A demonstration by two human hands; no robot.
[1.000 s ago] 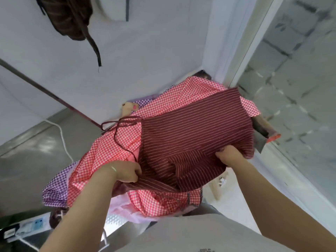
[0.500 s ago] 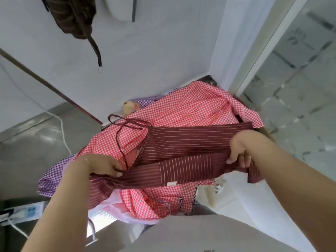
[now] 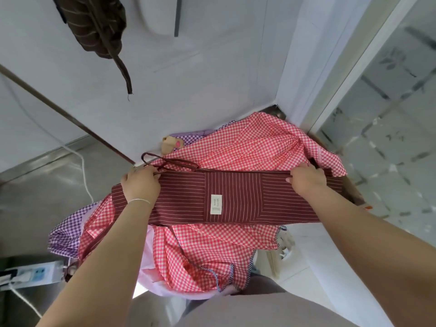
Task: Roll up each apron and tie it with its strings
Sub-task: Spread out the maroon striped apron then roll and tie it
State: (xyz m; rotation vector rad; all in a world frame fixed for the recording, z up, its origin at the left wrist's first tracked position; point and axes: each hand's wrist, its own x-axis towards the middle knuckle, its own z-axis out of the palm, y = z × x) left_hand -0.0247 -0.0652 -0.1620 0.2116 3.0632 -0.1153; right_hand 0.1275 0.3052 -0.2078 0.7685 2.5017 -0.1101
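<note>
head view: a dark red striped apron (image 3: 236, 199), folded into a long flat band, is lying across the middle of the frame on top of a heap of red checked aprons (image 3: 247, 147). a small white label (image 3: 216, 204) is showing on its centre panel. the left hand (image 3: 141, 182) is resting at the band's nine o'clock end, palm down, fingers bent over the far edge of the cloth and gripping it. the right hand (image 3: 306, 179) is sitting at the three o'clock end, fingers curled over the far edge and pinching the fabric there. the apron's dark strings (image 3: 169, 162) are looping out at about eleven o'clock from the band's centre, just beyond the left hand, and one string is running along the far edge toward the right hand. a purple checked apron (image 3: 68, 230) is peeking out of the heap at eight o'clock. a brown striped cloth (image 3: 94, 22) is hanging on the white wall (image 3: 212, 79) at eleven o'clock. a white cable (image 3: 80, 161) is trailing down at nine o'clock.
</note>
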